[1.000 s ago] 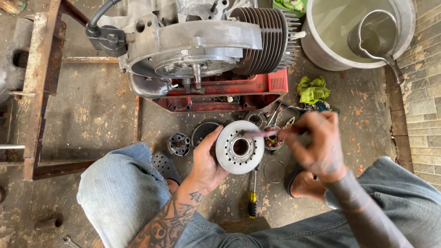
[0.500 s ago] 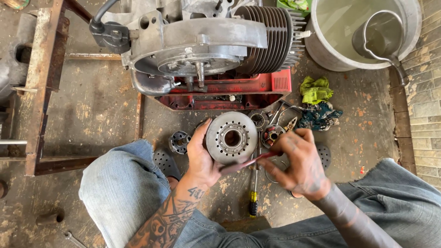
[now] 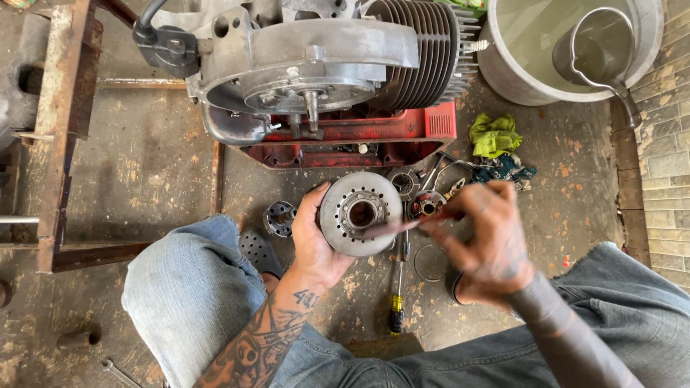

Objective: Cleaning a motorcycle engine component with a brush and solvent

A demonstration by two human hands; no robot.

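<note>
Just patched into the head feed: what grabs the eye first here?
At centre, the left hand grips a round grey metal flywheel disc, while the blurred right hand holds a thin reddish tool against its hub. Above them a large grey finned engine sits on a red metal stand; a grey bucket of cloudy water stands top right.

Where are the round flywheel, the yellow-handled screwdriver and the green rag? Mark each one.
round flywheel [image 3: 352, 194], head view, on its pale rim above the central hole.
yellow-handled screwdriver [image 3: 395, 314], head view, on its yellow and black handle.
green rag [image 3: 494, 135], head view, on the middle of the crumpled cloth.
</note>
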